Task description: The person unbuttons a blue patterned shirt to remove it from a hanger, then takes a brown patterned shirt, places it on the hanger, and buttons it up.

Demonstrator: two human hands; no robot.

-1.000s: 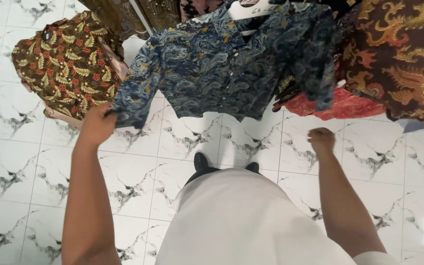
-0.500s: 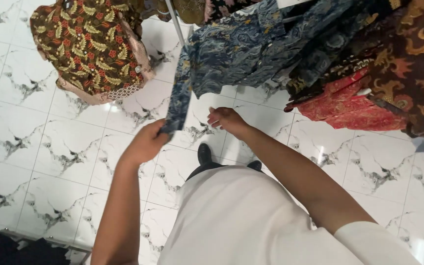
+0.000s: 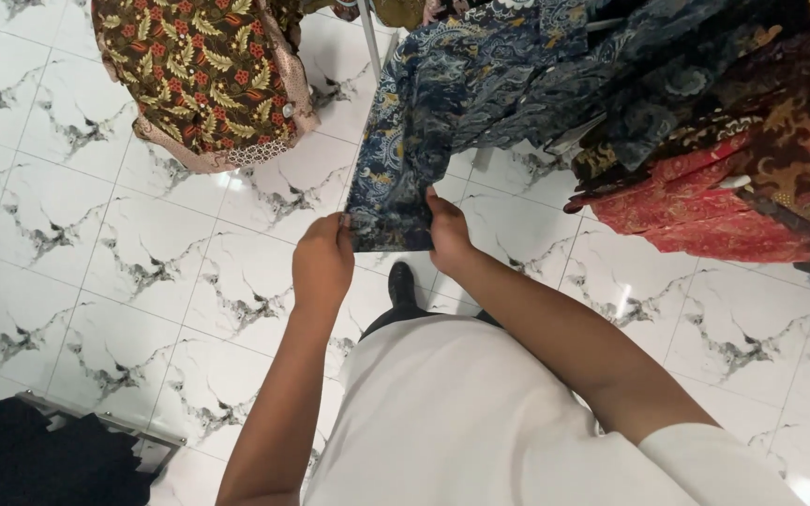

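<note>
Left hand [image 3: 322,260] and right hand [image 3: 446,232] each pinch the blue patterned shirt [image 3: 442,112] hem, fingers closed

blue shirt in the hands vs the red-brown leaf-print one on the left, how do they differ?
The blue shirt has a swirling dark blue pattern; the leaf-print shirt shows yellow leaves and red flowers on brown. The left hand and right hand grip the blue shirt's hem, pulling it out; the leaf-print shirt hangs untouched. Both hang above the white marble-look floor.
</note>
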